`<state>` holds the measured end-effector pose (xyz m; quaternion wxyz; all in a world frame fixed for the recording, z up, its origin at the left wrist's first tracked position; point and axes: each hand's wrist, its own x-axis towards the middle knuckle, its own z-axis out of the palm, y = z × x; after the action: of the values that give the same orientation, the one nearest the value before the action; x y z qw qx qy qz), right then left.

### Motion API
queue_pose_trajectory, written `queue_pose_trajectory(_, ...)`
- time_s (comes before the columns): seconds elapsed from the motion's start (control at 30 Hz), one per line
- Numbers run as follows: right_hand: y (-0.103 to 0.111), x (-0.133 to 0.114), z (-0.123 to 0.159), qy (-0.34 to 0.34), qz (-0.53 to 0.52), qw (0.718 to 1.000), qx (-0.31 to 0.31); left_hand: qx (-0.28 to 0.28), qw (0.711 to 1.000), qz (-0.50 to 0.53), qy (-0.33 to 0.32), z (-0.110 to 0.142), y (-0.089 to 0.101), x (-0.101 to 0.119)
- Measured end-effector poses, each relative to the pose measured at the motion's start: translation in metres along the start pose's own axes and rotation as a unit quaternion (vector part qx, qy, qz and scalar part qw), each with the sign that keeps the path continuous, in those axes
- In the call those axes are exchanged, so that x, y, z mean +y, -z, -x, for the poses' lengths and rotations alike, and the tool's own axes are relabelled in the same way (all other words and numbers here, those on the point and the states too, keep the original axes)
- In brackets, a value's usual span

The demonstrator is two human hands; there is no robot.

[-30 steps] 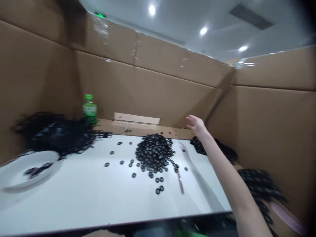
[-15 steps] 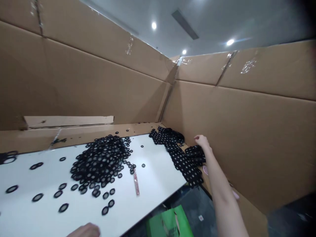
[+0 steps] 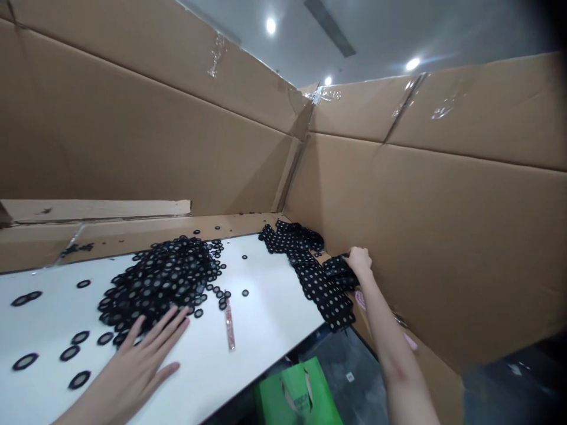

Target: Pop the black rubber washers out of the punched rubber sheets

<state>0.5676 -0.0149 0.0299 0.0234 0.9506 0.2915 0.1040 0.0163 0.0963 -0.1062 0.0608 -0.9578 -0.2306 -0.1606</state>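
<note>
- Brown cardboard walls point(image 3: 420, 218) stand around the bench point(image 3: 266, 307), and they meet in a corner near 12 o'clock, with bright lights point(image 3: 270, 26) up on the grey ceiling.
- The bench has a flat white top.
- A big heap of small black rings point(image 3: 163, 280) with pale middles sits on it toward 8 o'clock, and a few loose rings point(image 3: 80, 379) lie flat, left of the heap and near it.
- The left hand point(image 3: 142, 366) is at 8 o'clock, palm down, at the near edge of the heap. Its fingers are spread, with the thumb out to the side.
- The right hand point(image 3: 359, 261) is at 4 o'clock, at a black dotted bundle point(image 3: 340, 273). Its fingers bend down at the top of the bundle; I cannot tell if they pinch it.
- A long black dotted sheet point(image 3: 321, 289) lies just beside that bundle, toward 5 o'clock, on the right edge of the white top.
- A thin pink strip point(image 3: 230, 324) lies at 7 o'clock, with its far end by some rings.
- Down at 6 o'clock is a green bag point(image 3: 301, 392) with pale handles, lower than the bench.
</note>
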Motion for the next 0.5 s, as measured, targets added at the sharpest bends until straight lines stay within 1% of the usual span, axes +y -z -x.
queue_pose_trajectory(0.1,-0.003,-0.007,0.002,0.020,0.021,0.999,0.017,0.031,0.999,-0.029,0.007,-0.008,0.003,0.002)
queue_pose_trajectory(0.23,-0.007,-0.005,0.000,0.016,0.033,0.999,-0.008,0.059,0.998,-0.035,0.004,-0.010,0.012,0.008)
queue_pose_trajectory(0.37,-0.003,0.002,-0.001,0.015,0.029,0.999,-0.026,0.060,0.997,-0.037,0.012,0.000,0.016,0.010)
queue_pose_trajectory(0.43,-0.001,0.001,0.001,0.018,0.026,0.999,-0.013,0.061,0.997,-0.031,0.032,0.006,0.019,0.012)
queue_pose_trajectory(0.5,0.000,-0.002,0.006,0.018,0.022,1.000,0.009,0.064,0.996,-0.015,0.065,0.011,0.026,0.015)
